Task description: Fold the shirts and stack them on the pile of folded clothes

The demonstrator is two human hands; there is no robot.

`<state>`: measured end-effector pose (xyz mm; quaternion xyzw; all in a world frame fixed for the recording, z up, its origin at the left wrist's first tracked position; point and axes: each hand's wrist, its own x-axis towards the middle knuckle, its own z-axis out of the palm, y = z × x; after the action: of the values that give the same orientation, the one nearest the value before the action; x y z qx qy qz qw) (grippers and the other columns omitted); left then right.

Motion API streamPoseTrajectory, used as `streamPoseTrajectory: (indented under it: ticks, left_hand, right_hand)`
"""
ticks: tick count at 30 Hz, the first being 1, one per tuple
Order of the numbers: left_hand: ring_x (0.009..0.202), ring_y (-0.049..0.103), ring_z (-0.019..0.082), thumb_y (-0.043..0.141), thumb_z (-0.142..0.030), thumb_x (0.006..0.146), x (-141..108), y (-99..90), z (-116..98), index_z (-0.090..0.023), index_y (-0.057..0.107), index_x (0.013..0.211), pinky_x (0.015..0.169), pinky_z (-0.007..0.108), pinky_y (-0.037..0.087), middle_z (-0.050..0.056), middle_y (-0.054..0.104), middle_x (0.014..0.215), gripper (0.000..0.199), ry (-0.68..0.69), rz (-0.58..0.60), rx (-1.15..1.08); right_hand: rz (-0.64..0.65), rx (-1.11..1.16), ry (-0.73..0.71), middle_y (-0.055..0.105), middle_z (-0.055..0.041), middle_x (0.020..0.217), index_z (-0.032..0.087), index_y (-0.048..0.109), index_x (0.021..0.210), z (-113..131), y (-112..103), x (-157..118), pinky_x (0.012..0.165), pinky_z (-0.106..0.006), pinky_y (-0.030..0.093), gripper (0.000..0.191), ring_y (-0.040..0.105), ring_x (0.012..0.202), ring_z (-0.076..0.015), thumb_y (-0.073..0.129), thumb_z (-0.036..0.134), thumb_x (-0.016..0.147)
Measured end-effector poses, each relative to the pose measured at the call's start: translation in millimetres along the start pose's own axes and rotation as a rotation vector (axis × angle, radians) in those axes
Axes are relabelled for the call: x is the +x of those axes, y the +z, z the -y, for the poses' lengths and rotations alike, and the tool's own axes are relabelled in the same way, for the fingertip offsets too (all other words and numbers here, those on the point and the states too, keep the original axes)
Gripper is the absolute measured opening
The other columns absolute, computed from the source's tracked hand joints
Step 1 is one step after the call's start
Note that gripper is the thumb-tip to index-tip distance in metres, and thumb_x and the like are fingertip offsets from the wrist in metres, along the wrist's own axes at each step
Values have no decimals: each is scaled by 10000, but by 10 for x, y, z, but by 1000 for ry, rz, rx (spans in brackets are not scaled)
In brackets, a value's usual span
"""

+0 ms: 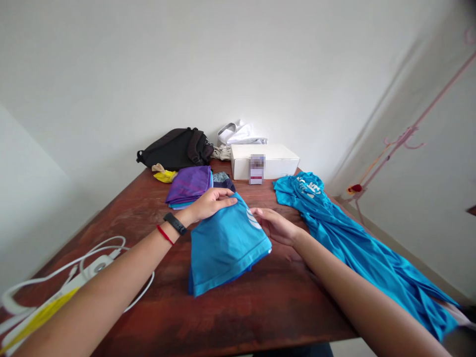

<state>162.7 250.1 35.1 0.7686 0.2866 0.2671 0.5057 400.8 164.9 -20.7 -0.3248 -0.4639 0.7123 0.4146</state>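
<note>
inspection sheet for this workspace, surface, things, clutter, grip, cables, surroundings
Surface: reddish-brown table, scuffed.
Things: folded blue garment held up front; loose blue garment along the right side; purple cloth topping a stack.
Clutter: black backpack, white box, small card at the box's front.
Grip: left hand pinches the folded garment's top; right hand at its right edge, hold unclear.
Cables: white cables, looped near left; tangling unclear.
Surroundings: pale wall behind, pink rack at right.

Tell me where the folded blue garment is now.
The folded blue garment is mid-picture in the head view, its far end in the left hand, the right hand at its right edge, the unfolded blue shirt further right.
</note>
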Motion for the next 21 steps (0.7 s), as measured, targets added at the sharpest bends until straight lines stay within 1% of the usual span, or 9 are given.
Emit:
streamPoseTrajectory:
  ticks: [2,4,7,10,12,14,18,21]
  left_hand:
    - [898,673,216,722,-548,852,-23,-45,4,-153,724,1040,771,300,509,73,750,1021,437,16,-106,-22]
    - [894,672,218,701,-556,866,-78,-89,1,-155,710,1053,759,297,513,69,745,1028,443,13,-201,-17]
    - [925,670,227,679,-565,882,-211,-143,-6,-162,695,1067,783,300,519,65,738,1047,444,24,-301,31]
    - [926,668,228,657,-571,898,-369,-204,-35,-170,684,1056,793,299,522,53,737,1013,432,55,-377,50]
    - [926,671,234,653,-585,892,-467,-265,-87,-176,683,1053,793,304,531,51,739,1009,441,57,-408,47]
    - [902,671,234,662,-604,873,-551,-348,-172,-173,689,1023,765,303,536,55,738,995,457,45,-410,55]
    - [752,631,186,702,-599,835,-647,-578,-402,-169,684,937,651,272,500,27,700,849,442,11,-416,82]
    - [694,593,157,742,-548,816,-636,-817,-558,-171,676,857,631,262,465,3,656,770,385,18,-447,121]
  right_hand:
    - [32,-35,27,763,-86,1057,186,744,1104,-31,-79,14,838,-361,571,516,719,951,-241,834,548,747]
    - [21,-87,36,766,-91,1055,174,758,1052,-87,-82,55,878,-388,563,498,718,964,-251,876,512,705]
    - [-84,-125,-72,770,-71,1033,174,770,1007,-139,52,144,883,-361,546,438,705,934,-230,898,447,690]
    - [-183,-91,-170,762,-38,1004,202,754,1072,-89,241,222,803,-322,547,445,685,878,-204,878,438,716]
    - [-221,-106,-175,750,-17,911,207,746,1070,4,329,264,705,-299,538,445,668,784,-187,874,444,716]
    - [-227,-168,-151,730,-7,820,195,745,1044,137,376,314,613,-277,515,446,640,688,-170,876,455,707]
    - [-149,-318,-63,725,-27,798,170,735,1032,501,409,475,515,-237,485,454,624,628,-152,868,474,721]
    - [-66,-449,-48,722,-44,801,167,738,992,846,450,676,526,-237,511,411,631,646,-152,860,474,748]
